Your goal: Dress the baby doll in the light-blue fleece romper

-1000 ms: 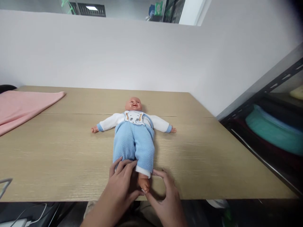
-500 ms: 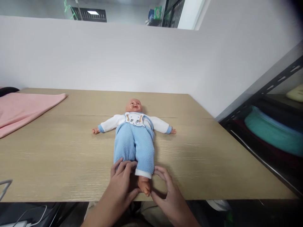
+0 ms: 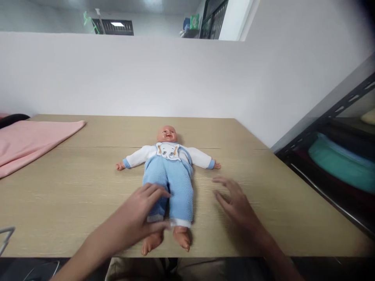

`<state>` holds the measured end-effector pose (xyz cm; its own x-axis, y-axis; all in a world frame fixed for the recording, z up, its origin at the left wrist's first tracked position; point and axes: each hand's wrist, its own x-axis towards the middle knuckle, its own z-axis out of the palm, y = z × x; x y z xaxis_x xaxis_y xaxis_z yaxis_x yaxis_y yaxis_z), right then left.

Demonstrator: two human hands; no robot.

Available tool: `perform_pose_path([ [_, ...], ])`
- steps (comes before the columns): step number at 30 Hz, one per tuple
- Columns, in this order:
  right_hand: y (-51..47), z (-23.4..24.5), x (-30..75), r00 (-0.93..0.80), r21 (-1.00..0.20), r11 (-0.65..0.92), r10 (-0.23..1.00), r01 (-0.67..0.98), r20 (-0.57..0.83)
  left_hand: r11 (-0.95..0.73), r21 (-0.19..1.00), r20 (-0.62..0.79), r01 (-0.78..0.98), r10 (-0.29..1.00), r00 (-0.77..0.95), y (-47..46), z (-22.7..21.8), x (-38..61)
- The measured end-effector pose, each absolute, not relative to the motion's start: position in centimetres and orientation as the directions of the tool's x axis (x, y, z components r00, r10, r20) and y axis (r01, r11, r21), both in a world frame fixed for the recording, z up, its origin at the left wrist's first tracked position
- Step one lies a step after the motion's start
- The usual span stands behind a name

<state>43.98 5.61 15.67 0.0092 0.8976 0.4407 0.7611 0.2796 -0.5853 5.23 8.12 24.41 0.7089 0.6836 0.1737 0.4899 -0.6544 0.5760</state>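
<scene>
A baby doll lies on its back on the wooden table, arms spread, head toward the wall. It wears blue fleece overalls with an animal face on the bib and a white top. Over the doll's lower leg on the left is my left hand, thumb and fingers apart, holding nothing; whether it touches the cloth I cannot tell. My right hand, slightly blurred, hovers to the right of the doll's legs with fingers apart and nothing in it. Both bare doll feet show near the table's front edge.
Pink cloth lies on the table at the left. A dark metal shelf with folded teal fabric stands along the right. The white wall rises behind the table. A grey wire-like frame juts in at the lower left.
My hands have come away from the doll's foot. The right one moved up and to the right, the left one up slightly. Both doll feet now show.
</scene>
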Motion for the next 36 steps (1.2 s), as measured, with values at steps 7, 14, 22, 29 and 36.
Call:
perform_pose_path([
  [7, 16.7, 14.8, 50.3, -0.074, -0.580, 0.286, 0.929, 0.763, 0.362, -0.791, 0.253, 0.370, 0.557, 0.611, 0.700, 21.5, 27.0, 14.6],
  [14, 17.3, 15.0, 50.1, 0.024, -0.908, 0.150, 0.985, 0.390, 0.173, -0.821, 0.126, 0.127, 0.557, 0.570, 0.812, 29.0, 23.4, 19.6],
  [22, 20.0, 17.0, 45.8, 0.098, -0.946, 0.258, 0.955, 0.196, 0.281, -0.919, 0.373, 0.431, 0.127, 0.293, 0.854, 28.8, 21.9, 18.3],
  [29, 21.7, 15.9, 40.0, 0.055, -0.906, 0.393, 0.913, 0.156, 0.405, -0.899, 0.435, 0.546, -0.041, 0.228, 0.806, 28.4, 23.1, 17.1],
  [36, 19.5, 16.1, 39.0, -0.113, -0.803, 0.501, 0.863, 0.322, 0.493, -0.777, 0.630, 0.559, -0.020, 0.436, 0.705, 28.6, 23.1, 17.5],
])
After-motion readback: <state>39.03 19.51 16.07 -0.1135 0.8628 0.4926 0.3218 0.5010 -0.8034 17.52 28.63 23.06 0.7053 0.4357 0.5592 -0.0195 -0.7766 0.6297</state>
